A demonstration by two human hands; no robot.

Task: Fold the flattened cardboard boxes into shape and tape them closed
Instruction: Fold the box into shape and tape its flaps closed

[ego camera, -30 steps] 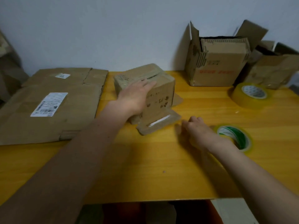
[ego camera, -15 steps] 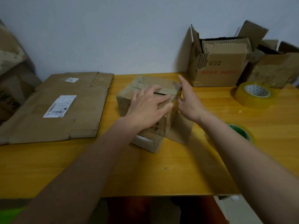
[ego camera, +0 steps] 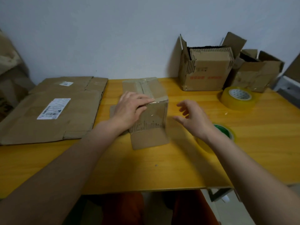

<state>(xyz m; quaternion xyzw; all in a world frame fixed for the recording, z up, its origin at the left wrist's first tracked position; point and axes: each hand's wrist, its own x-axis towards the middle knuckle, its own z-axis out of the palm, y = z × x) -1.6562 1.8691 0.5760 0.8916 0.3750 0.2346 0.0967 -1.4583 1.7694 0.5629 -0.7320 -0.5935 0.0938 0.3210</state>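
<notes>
Right now the left hand [ego camera: 131,109] rests on the small cardboard box [ego camera: 149,108], palm over its near top edge, fingers laid almost straight across the taped seam and pressing down rather than curling round anything. To the right of the box the right hand [ego camera: 193,119] hovers above the table [ego camera: 146,168], fingers spread and relaxed, holding nothing and apart from the box's side. The box stands upright at the middle of the yellow wooden table, its top flaps closed under clear tape, while one bottom flap [ego camera: 150,138] lies flat on the tabletop toward the person. Just right of the box, partly hidden behind the right wrist, lies a green-cored tape roll [ego camera: 224,131]. Farther right and back sits a larger yellowish tape roll [ego camera: 238,98]. Left of the box lie flattened cardboard boxes [ego camera: 53,109], the upper one carrying a white shipping label [ego camera: 54,108]. Behind and right of the box, against the wall, stands an open carton [ego camera: 206,70] with red print, and beside that a second, crumpled open carton [ego camera: 254,72]
</notes>
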